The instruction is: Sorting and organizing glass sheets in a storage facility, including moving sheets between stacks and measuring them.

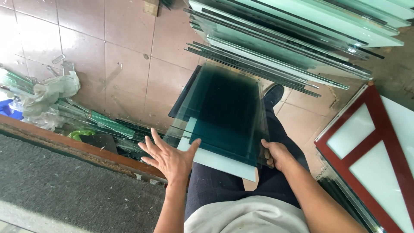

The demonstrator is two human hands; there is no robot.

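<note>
Both edges held: left hand (170,157) flat, right hand (276,154) clamped on glass panes (224,116).

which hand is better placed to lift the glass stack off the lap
Right, probably. The right hand already curls around the edge of the glass stack, while the left hand lies flat and spread on its near corner without gripping anything.

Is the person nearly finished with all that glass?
Not nearly, it seems. Some glass offcuts already lie on the floor. The left hand and right hand steady a stack of glass panes. Many larger glass sheets lean behind, untouched.
</note>
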